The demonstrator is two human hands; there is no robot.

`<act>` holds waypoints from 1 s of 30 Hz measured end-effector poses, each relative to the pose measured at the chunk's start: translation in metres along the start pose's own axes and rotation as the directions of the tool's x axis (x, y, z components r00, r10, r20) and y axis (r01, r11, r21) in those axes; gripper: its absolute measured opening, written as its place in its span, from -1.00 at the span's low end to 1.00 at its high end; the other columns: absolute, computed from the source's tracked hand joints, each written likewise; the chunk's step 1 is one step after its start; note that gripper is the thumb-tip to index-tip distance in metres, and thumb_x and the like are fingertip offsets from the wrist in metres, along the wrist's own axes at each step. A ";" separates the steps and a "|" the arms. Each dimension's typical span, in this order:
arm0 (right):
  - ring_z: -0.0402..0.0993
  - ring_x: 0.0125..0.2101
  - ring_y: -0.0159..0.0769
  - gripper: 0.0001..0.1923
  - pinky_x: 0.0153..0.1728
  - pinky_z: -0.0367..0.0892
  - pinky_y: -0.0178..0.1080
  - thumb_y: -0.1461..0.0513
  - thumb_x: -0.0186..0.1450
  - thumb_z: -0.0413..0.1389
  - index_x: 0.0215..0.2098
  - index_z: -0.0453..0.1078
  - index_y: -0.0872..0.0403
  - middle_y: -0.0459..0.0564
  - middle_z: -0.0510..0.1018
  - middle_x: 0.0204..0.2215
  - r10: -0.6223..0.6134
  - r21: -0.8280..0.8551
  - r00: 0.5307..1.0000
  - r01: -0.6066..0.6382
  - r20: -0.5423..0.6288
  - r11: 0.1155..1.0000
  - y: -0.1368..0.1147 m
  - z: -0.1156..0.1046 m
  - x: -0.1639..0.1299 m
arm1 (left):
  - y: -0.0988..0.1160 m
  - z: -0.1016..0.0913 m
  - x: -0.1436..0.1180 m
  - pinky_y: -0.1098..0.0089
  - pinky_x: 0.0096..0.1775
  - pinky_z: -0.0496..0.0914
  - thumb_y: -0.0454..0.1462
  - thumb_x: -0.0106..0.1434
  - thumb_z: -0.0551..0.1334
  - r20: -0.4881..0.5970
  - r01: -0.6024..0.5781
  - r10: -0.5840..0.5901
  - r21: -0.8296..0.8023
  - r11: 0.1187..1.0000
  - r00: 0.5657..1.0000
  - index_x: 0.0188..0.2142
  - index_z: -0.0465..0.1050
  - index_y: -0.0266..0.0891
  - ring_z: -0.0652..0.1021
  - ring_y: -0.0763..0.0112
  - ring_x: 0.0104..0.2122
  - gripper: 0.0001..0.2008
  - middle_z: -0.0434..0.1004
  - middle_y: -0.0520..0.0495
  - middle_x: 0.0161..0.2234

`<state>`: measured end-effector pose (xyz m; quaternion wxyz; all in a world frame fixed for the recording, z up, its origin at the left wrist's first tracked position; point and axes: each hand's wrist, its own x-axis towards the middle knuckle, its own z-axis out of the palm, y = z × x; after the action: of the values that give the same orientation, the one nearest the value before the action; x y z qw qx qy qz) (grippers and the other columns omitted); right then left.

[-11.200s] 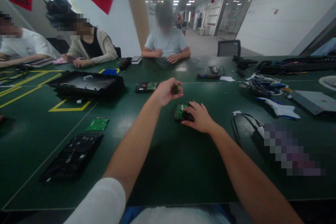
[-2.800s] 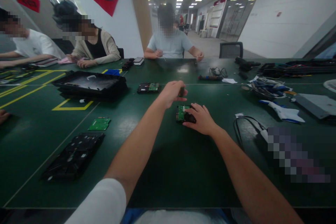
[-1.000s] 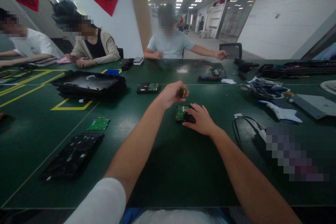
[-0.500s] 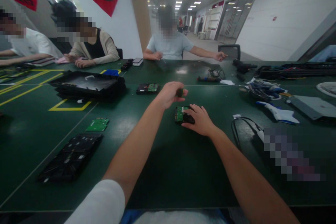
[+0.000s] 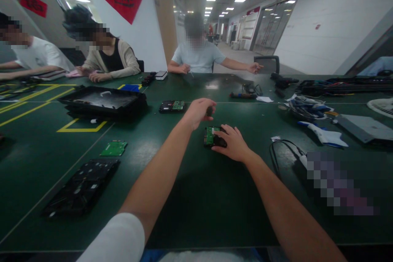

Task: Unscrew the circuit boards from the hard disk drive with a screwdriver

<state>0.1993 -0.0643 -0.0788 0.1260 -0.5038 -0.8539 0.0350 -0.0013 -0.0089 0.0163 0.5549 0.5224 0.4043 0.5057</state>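
So the right hand is lying flat on a small hard drive that sits on the green table, roughly in the middle and a bit out in front of the person, green circuit board facing up. The fingers are spread over the drive's right half, pressing on it rather than wrapped around it. The left hand hovers just above and behind the drive, curled tight around a dark screwdriver handle, with only the stubby top poking out between thumb and fingers; can't make out the tip or whether it's touching the board. Off to the left there's a loose green board lying flat, and nearer the table edge a black frame, well apart from the hands. Further back on the left is a big black tray sitting by some yellow tape lines, and just right of it another drive, also board up. On the right side there's a black cable looping near the right forearm, a white and blue thing that's too blurry to name, a bundle of wires and a grey flat box. Across the table a person in a light shirt has one arm stretched out sideways, and two more people sit along the far left, one in a beige cardigan.
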 end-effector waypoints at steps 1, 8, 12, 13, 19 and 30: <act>-0.02 0.44 0.14 -0.25 0.37 -0.13 0.31 -0.25 0.32 0.11 0.36 0.27 -0.14 0.17 0.17 0.42 0.002 0.000 1.000 -0.002 0.001 1.000 0.000 0.000 0.000 | 0.000 0.000 0.000 0.43 -0.45 0.48 -0.22 0.19 0.27 0.015 0.028 -0.027 -0.038 0.999 1.000 -0.28 0.54 -0.28 0.56 0.37 -0.36 -0.83 0.57 -0.16 -0.31; -0.01 0.43 0.14 -0.24 0.37 -0.12 0.30 -0.24 0.32 0.12 0.37 0.27 -0.12 0.19 0.17 0.42 0.006 0.001 1.000 -0.006 0.004 1.000 -0.001 0.000 0.000 | -0.001 0.000 0.003 0.43 -0.44 0.50 -0.22 0.17 0.28 0.007 0.068 -0.067 -0.108 0.992 0.998 -0.33 0.51 -0.29 0.55 0.37 -0.37 -0.84 0.54 -0.14 -0.33; -0.02 0.43 0.16 -0.24 0.36 -0.12 0.32 -0.24 0.32 0.12 0.37 0.26 -0.12 0.19 0.16 0.43 0.006 0.003 1.000 -0.006 0.008 1.000 -0.001 -0.001 0.000 | -0.001 -0.001 0.003 0.49 -0.50 0.43 -0.18 0.19 0.26 -0.069 0.034 -0.035 -0.014 0.999 0.997 -0.37 0.56 -0.29 0.50 0.39 -0.38 -0.80 0.50 -0.14 -0.35; -0.02 0.43 0.16 -0.23 0.36 -0.12 0.32 -0.24 0.32 0.11 0.37 0.26 -0.12 0.19 0.16 0.43 0.004 0.001 1.000 -0.004 0.009 1.000 -0.001 -0.001 0.000 | -0.001 -0.001 0.002 0.48 -0.49 0.44 -0.18 0.19 0.26 -0.050 0.045 -0.046 -0.024 0.999 0.998 -0.36 0.56 -0.28 0.51 0.39 -0.38 -0.80 0.50 -0.14 -0.35; 0.00 0.43 0.16 -0.23 0.37 -0.11 0.31 -0.25 0.31 0.12 0.36 0.26 -0.13 0.16 0.17 0.42 0.005 -0.005 1.000 -0.005 -0.008 1.000 0.000 0.001 0.000 | -0.001 0.003 0.000 0.38 -0.41 0.51 -0.19 0.21 0.25 0.067 0.156 -0.147 -0.164 0.974 0.987 -0.33 0.45 -0.27 0.55 0.37 -0.42 -0.83 0.54 -0.12 -0.39; 0.00 0.43 0.18 -0.22 0.36 -0.10 0.32 -0.25 0.30 0.13 0.37 0.26 -0.11 0.19 0.17 0.42 0.014 0.000 1.000 -0.014 0.007 1.000 -0.001 -0.001 0.000 | -0.004 -0.003 0.005 0.42 -0.51 0.45 -0.13 0.17 0.21 -0.088 0.021 -0.015 0.059 0.998 0.996 -0.40 0.56 -0.28 0.51 0.33 -0.39 -0.75 0.49 -0.15 -0.37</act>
<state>0.1982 -0.0647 -0.0773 0.1228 -0.5095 -0.8508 0.0377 -0.0030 -0.0028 0.0122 0.5252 0.5127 0.4479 0.5106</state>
